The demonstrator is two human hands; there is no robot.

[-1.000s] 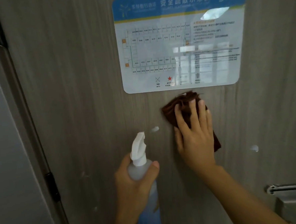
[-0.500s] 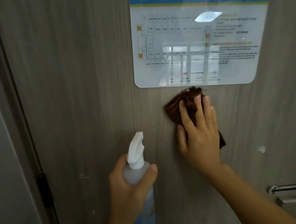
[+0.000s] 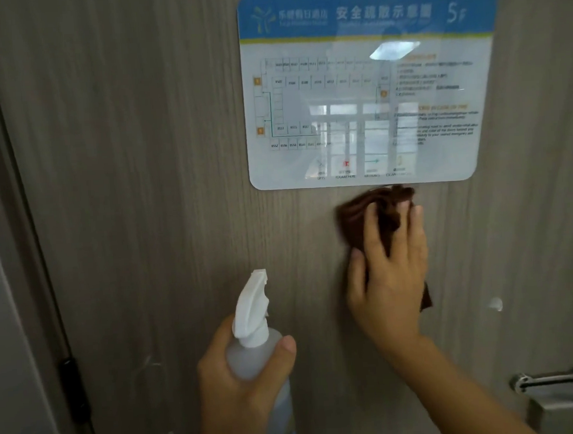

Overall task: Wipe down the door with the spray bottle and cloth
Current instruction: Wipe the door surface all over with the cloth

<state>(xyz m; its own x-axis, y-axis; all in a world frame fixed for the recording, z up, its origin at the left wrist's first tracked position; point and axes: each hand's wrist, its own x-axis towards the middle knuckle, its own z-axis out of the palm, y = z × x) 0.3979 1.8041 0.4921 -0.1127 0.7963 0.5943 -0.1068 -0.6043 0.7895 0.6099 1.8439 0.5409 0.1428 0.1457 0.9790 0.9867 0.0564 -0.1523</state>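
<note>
Gripping the spray bottle (image 3: 258, 359) low in the frame, the left hand (image 3: 237, 394) is wrapping fingers and thumb closed around its translucent body, with the white trigger head pointing up and slightly toward the door (image 3: 142, 192). No finger is sitting on the trigger, so the bottle is likely just being parked at the ready while the other hand is working.

Further in, the right hand (image 3: 391, 277) is lying flat and spread, fingers extended, pressing the cloth (image 3: 383, 211) against the wood-grain door face. The hand is not clenching; the palm is pinning the cloth so it is making full contact for rubbing. The cloth is dark brown, bunched and folded, poking out above the fingertips and below the heel of the hand, its top edge sitting just under the floor-plan sign (image 3: 369, 87).

Beyond, the door is looking grey-brown and matte, with a few pale droplets or foam spots, one (image 3: 495, 304) sitting to the right of the cloth, apart from it. That spot is probably next in line for wiping. The sign is glossy, reflecting a window and ceiling light. A metal latch (image 3: 550, 382) is showing lower right, and a dark hinge (image 3: 73, 391) at the left edge.
</note>
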